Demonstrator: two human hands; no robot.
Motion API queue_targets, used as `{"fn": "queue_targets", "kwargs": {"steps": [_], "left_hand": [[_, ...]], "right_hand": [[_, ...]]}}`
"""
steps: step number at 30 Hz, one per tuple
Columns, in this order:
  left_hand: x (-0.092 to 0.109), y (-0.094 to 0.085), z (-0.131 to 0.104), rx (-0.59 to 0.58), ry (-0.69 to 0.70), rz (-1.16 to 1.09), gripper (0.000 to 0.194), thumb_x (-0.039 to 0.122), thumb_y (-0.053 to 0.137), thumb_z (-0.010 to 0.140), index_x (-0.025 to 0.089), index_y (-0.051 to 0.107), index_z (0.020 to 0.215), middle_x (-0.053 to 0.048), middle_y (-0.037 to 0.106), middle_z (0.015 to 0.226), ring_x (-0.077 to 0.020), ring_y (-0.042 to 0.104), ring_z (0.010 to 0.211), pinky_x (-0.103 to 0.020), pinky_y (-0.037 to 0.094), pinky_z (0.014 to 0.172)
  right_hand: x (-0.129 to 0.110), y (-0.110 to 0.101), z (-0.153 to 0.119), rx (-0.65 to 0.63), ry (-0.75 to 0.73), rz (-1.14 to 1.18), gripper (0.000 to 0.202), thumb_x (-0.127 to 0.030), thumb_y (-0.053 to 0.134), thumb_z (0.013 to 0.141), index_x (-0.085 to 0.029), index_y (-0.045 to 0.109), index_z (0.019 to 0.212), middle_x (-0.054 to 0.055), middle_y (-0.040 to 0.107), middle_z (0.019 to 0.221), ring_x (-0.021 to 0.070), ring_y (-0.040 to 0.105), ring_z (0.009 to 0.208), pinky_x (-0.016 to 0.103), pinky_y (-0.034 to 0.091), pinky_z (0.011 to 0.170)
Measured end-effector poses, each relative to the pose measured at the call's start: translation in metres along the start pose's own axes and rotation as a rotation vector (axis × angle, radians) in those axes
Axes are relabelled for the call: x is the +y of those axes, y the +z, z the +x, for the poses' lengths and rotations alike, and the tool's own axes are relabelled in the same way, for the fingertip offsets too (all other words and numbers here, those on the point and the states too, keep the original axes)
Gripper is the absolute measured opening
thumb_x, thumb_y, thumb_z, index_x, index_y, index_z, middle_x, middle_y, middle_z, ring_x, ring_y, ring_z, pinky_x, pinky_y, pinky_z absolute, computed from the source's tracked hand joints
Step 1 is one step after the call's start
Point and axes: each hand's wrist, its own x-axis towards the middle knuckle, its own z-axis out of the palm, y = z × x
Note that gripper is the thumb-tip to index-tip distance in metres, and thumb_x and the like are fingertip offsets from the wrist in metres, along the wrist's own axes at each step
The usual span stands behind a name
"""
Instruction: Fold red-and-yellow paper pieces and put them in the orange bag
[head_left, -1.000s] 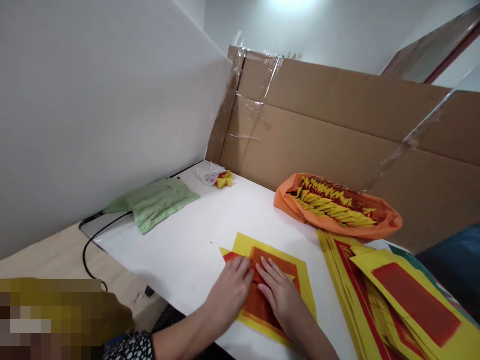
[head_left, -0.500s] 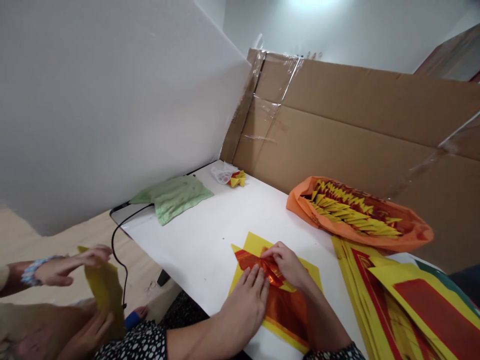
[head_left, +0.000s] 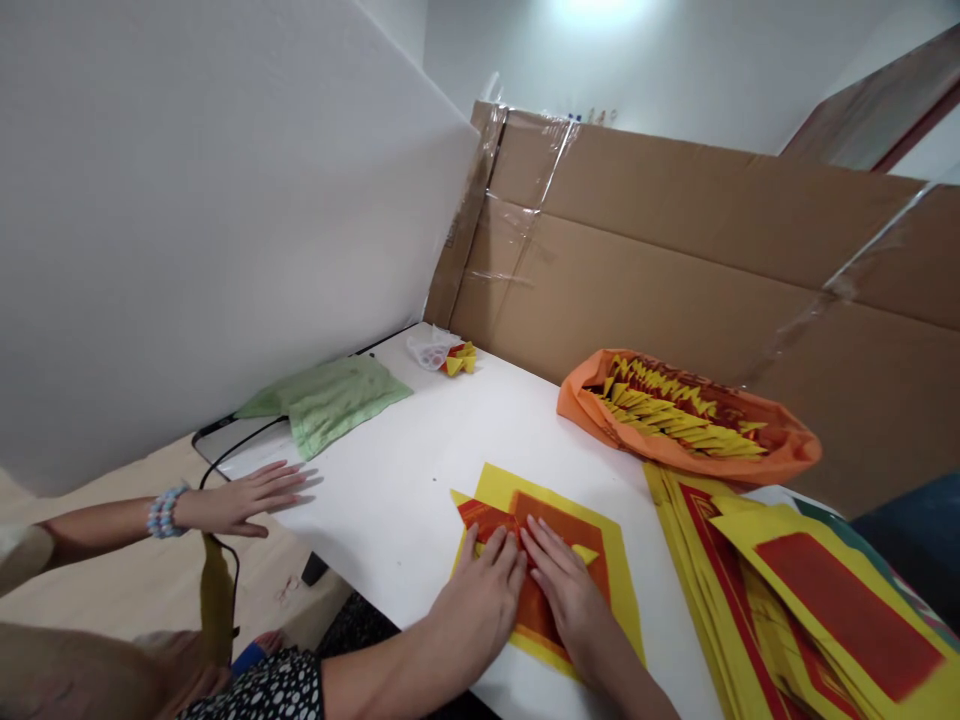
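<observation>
A folded red and yellow paper piece (head_left: 480, 515) lies on a yellow sheet (head_left: 622, 590) with an orange-red middle, on the white table (head_left: 390, 510). My left hand (head_left: 484, 590) presses on the folded piece from the left, fingers spread a little. Beside it, my right hand (head_left: 566, 590) lies on the same piece from the right, fingers stretched out and fingertips close to the left ones. Both hands cover much of the folded paper. A pointed yellow end sticks out under my right hand.
An orange bag (head_left: 795, 445) of folded papers stands at the back right, above stacked yellow-red sheets (head_left: 847, 610). A green cloth (head_left: 337, 400) and a plastic bag (head_left: 433, 348) lie farther back. Another person's hand (head_left: 225, 503) reaches over the table's left edge.
My right hand has gone from pinching the folded paper to lying stretched on it. The other person's braceleted hand has moved right, off the yellow sheet towards the table. The view has shifted slightly.
</observation>
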Motion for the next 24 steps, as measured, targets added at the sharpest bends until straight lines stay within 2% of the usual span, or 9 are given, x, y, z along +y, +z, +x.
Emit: {"fn": "queue_targets", "kwargs": {"steps": [3,7,11,14,16,19,21,24], "left_hand": [[-0.002,-0.001,-0.001,0.036,-0.034,-0.010,0.040,0.026,0.043,0.096,0.011,0.055,0.131,-0.018,0.050,0.141,-0.0349,0.045,0.128,-0.056,0.032,0.106],[-0.005,-0.009,-0.003,0.039,-0.082,-0.012,0.045,0.025,0.054,0.088,0.009,0.055,0.129,-0.021,0.035,0.150,-0.0379,0.040,0.132,-0.052,0.035,0.106],[-0.011,-0.013,-0.004,0.072,-0.034,0.030,0.048,0.030,0.051,0.090,0.005,0.053,0.131,-0.022,0.051,0.138,-0.0371,0.036,0.136,-0.049,0.039,0.106],[-0.018,-0.010,-0.004,0.086,-0.017,0.049,0.040,0.025,0.046,0.093,0.005,0.059,0.125,-0.018,0.062,0.125,-0.0317,0.044,0.131,-0.042,0.040,0.108],[-0.022,-0.006,-0.009,0.084,-0.012,0.064,0.038,0.022,0.043,0.094,0.005,0.060,0.124,-0.016,0.064,0.123,-0.0290,0.049,0.127,-0.040,0.040,0.107],[-0.026,-0.003,-0.021,0.085,-0.036,0.081,0.040,0.028,0.043,0.096,0.007,0.059,0.127,-0.016,0.061,0.130,-0.0293,0.052,0.125,-0.045,0.038,0.109],[-0.028,-0.009,-0.027,0.077,-0.055,0.085,0.044,0.036,0.048,0.095,0.008,0.060,0.126,-0.017,0.059,0.132,-0.0323,0.051,0.125,-0.051,0.034,0.109],[-0.030,-0.028,-0.011,0.014,-0.068,0.060,0.031,0.035,0.053,0.092,0.011,0.069,0.104,-0.016,0.070,0.110,-0.0343,0.056,0.116,-0.056,0.032,0.107]], "right_hand": [[0.002,0.006,-0.004,0.018,-0.015,-0.014,0.045,-0.028,0.035,0.101,-0.029,0.038,0.146,0.004,0.041,0.149,0.0241,0.037,0.138,0.047,0.037,0.111],[0.002,0.004,-0.002,-0.030,0.023,-0.019,0.045,-0.027,0.033,0.101,-0.028,0.038,0.146,0.004,0.039,0.151,0.0230,0.035,0.139,0.047,0.036,0.113],[-0.003,-0.002,0.000,-0.055,0.046,-0.013,0.044,-0.028,0.034,0.101,-0.027,0.039,0.145,0.004,0.040,0.150,0.0226,0.034,0.140,0.047,0.035,0.113],[-0.006,-0.003,0.001,-0.100,0.068,-0.033,0.045,-0.029,0.032,0.102,-0.029,0.036,0.147,0.003,0.038,0.151,0.0228,0.032,0.141,0.050,0.034,0.113],[-0.007,-0.003,-0.001,-0.140,0.048,-0.065,0.049,-0.034,0.034,0.102,-0.028,0.028,0.150,0.005,0.033,0.153,0.0246,0.028,0.142,0.053,0.033,0.113],[-0.009,-0.006,-0.005,-0.192,-0.038,-0.129,0.072,-0.046,0.046,0.096,-0.024,0.010,0.154,0.010,0.017,0.158,0.0296,0.018,0.145,0.056,0.027,0.114],[-0.013,-0.012,-0.005,-0.228,-0.067,-0.163,0.083,-0.052,0.051,0.092,-0.023,0.003,0.154,0.011,0.008,0.159,0.0317,0.013,0.145,0.056,0.024,0.115],[-0.020,-0.023,-0.002,-0.303,-0.064,-0.160,0.083,-0.055,0.053,0.091,-0.030,0.004,0.153,0.009,0.002,0.159,0.0331,0.011,0.145,0.057,0.024,0.114]]}}
